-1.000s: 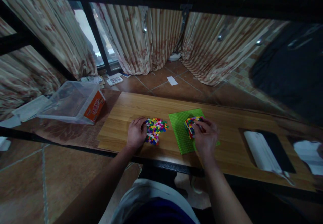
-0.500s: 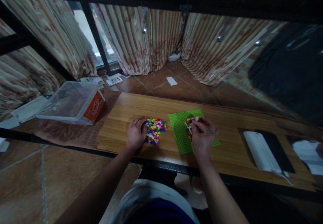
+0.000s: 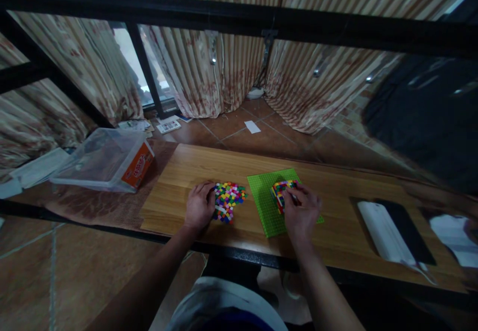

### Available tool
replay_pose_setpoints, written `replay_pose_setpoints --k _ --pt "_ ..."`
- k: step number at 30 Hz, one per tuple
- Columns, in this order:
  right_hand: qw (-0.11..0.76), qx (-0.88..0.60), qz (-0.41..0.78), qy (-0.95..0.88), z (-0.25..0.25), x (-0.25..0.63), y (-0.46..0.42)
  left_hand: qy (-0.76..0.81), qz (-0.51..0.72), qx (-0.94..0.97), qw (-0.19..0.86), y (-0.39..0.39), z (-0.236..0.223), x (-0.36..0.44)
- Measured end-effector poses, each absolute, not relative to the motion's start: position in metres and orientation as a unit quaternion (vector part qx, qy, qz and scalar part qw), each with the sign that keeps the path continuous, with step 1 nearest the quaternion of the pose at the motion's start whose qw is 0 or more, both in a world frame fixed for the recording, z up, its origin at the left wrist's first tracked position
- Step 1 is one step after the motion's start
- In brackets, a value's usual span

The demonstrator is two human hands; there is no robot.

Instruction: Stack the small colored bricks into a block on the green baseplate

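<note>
My left hand (image 3: 200,206) rests on the wooden table at the left edge of a loose pile of small coloured toy bricks (image 3: 229,196), its fingers loosely curved and touching the nearest bricks. To the right of the pile lies a green studded baseplate (image 3: 260,204). A low block of multicoloured toy bricks (image 3: 278,191) stands on it. My right hand (image 3: 302,209) is over the right side of that block, thumb and fingers pinched together at its bricks. What is between the fingertips is too small and hidden to make out. The hand covers part of the block and baseplate.
A clear plastic box (image 3: 106,159) with an orange label lies at the table's left end. Towards the right are a white pouch (image 3: 386,234) with a cord, a dark flat object (image 3: 407,231) and crumpled white paper (image 3: 453,239). A black rail (image 3: 239,12) crosses beyond the table.
The camera has tilted up slightly, so the scene sits lower. My right hand's fingers have shifted a little over the brick block. My left hand has stayed beside the pile.
</note>
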State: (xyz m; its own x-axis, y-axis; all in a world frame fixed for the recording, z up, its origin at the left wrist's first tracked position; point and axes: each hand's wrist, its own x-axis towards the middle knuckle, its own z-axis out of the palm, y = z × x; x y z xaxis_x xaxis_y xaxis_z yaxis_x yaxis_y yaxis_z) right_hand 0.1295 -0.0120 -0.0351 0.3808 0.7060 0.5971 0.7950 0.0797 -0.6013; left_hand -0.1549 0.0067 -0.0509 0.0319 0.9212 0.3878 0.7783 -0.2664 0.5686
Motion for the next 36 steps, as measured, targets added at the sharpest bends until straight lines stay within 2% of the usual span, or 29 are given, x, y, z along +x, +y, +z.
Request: replay_pose_setpoints --k 22,36 --pt "0.486 -0.668 0.063 -0.56 -0.026 0.141 -0.009 0.601 0.354 0.71 0.095 0.007 -0.05 -0.154" --pt "0.483 -0.689 0.088 -0.533 -0.026 0.146 0.001 0.605 0.351 0.707 0.105 0.006 -0.051 -0.155"
